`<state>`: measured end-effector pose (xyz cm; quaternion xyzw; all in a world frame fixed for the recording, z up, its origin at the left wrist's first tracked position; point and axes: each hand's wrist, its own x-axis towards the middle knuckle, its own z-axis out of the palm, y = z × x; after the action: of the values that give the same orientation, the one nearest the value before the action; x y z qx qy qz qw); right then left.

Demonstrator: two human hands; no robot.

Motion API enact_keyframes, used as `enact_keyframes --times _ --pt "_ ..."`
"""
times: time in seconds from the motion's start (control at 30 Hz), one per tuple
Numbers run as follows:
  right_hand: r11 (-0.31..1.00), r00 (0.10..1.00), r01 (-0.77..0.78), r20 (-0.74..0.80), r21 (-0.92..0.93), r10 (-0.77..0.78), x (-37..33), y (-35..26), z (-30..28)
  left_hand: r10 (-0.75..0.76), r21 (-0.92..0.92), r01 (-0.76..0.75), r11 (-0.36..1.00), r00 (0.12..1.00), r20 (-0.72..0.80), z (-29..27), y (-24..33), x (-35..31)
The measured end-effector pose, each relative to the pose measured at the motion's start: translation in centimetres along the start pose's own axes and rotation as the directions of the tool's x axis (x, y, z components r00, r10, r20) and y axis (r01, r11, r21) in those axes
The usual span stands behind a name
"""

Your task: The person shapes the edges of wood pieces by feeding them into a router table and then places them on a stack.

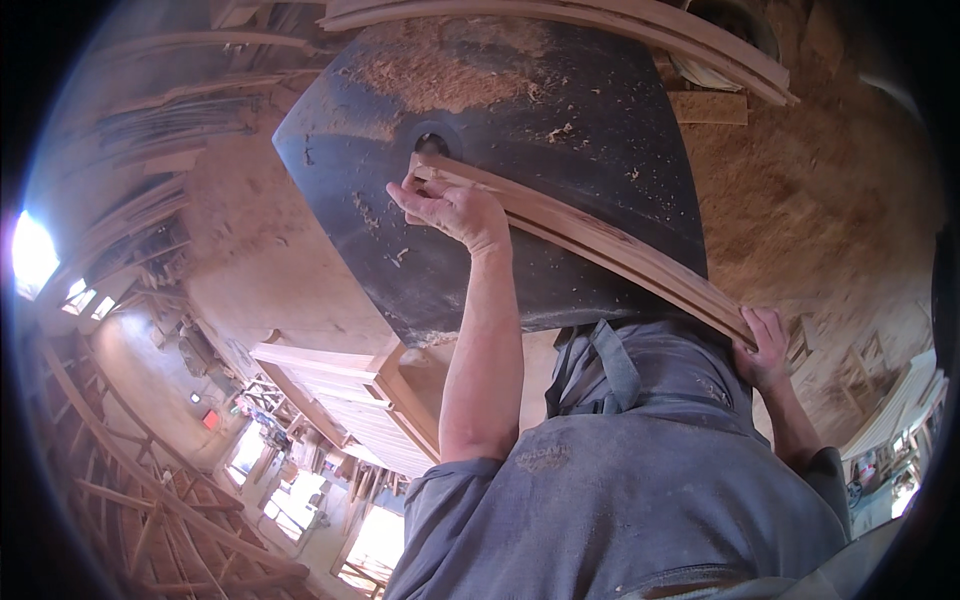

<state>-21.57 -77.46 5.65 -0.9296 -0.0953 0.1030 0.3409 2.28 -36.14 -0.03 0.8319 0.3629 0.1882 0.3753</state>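
Observation:
A long, narrow wooden strip [600, 235] with a groove along its side lies slantwise across a dark machine table [600, 130]. Its far end is right beside a round opening [433, 140] in the tabletop, where a dark cutter head partly shows. My left hand [455, 210] is closed at that far end, some fingers curled against the wood and one stretched out to the left, close to the opening. At the near end, by the table's right edge, my right hand [765, 345] grips the strip with its fingers over the top. The undersides of both hands are hidden.
Sawdust [440, 80] and shavings are strewn over the tabletop. Beyond its far edge lie long wooden pieces [560, 12]. A stack of pale slats [350, 395] stands to the left, and more timber [150, 225] lies along the far left. Sawdust covers the floor [800, 200] at right.

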Motion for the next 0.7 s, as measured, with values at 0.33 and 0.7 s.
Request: enact_keyframes --times 0.33,0.7 --pt "1.000 1.000 0.004 -0.014 -0.011 -0.005 0.1 1.3 -0.1 -0.028 -0.034 0.028 0.999 1.000 0.002 0.1 0.8 -0.4" --pt "0.996 0.991 0.065 -0.109 -0.056 -0.071 3.9 1.3 -0.8 -0.087 -0.072 0.086 0.994 0.996 -0.013 0.3 1.1 1.4"
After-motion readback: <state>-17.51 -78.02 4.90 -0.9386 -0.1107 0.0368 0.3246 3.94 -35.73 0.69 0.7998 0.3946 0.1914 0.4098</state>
